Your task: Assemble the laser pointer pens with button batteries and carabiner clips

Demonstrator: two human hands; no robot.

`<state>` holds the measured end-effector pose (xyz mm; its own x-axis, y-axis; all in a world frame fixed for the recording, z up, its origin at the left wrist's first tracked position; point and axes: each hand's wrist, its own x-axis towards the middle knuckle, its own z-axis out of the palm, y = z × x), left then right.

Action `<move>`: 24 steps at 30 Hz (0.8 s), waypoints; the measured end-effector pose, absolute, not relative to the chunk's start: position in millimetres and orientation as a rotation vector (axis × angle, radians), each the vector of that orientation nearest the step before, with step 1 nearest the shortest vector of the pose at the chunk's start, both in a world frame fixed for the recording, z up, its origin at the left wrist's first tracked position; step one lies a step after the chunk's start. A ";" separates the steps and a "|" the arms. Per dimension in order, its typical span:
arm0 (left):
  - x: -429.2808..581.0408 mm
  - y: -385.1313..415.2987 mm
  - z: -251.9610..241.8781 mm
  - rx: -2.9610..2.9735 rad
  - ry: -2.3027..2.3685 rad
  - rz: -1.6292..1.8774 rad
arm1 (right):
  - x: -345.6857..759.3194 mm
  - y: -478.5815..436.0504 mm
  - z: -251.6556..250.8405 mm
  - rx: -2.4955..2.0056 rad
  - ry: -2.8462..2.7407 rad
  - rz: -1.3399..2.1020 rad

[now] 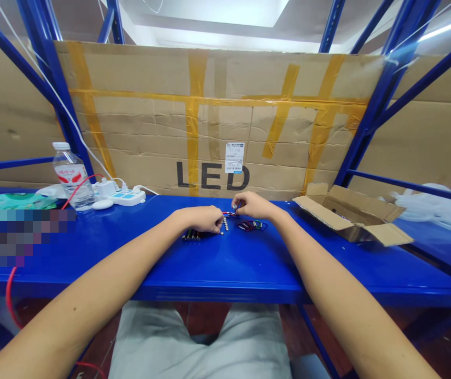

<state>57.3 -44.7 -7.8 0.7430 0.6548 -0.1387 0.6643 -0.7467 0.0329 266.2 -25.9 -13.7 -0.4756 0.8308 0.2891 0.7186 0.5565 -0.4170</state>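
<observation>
My right hand (249, 204) is closed in a pinch on a small silvery piece (234, 207), too small to name. Just left of it, my left hand (208, 218) reaches down to the blue tabletop with its fingers closed; what they hold, if anything, is hidden. A thin red and dark item (230, 214) lies between the two hands. Several small silvery round pieces (226, 224) form a short row beside my left fingertips. Dark slim rods with metallic ends (191, 235) lie under and left of that hand. Below my right hand rests a bundle of dark, red and green wires (251, 226).
At the right stands an open cardboard box (328, 216), with clear plastic bags (438, 208) beyond it. A water bottle (73, 179), a white power strip (128, 196) and a green packet (18, 201) are at the left. A large cardboard sheet (146, 131) closes off the back.
</observation>
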 end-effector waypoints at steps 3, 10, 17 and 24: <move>55.8 -45.1 -7.5 2.838 1.102 -0.158 | 266.0 -25.8 -13.9 -1.246 -2.326 0.346; 53.5 -35.2 -9.8 3.015 1.164 0.554 | 262.4 -28.4 -13.8 -1.203 -2.320 0.442; 61.1 -24.6 -22.7 2.970 0.924 0.906 | 258.0 -28.2 -14.4 -1.102 -2.266 0.762; 57.3 -28.0 -20.9 2.948 0.898 0.827 | 260.5 -28.8 -10.8 -1.087 -2.164 0.839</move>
<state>57.3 -28.0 -20.9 0.7075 0.5067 0.4926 0.5323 -0.8406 0.1002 260.5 -28.8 -10.8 -0.5067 0.8369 0.2068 0.4790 0.4728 -0.7396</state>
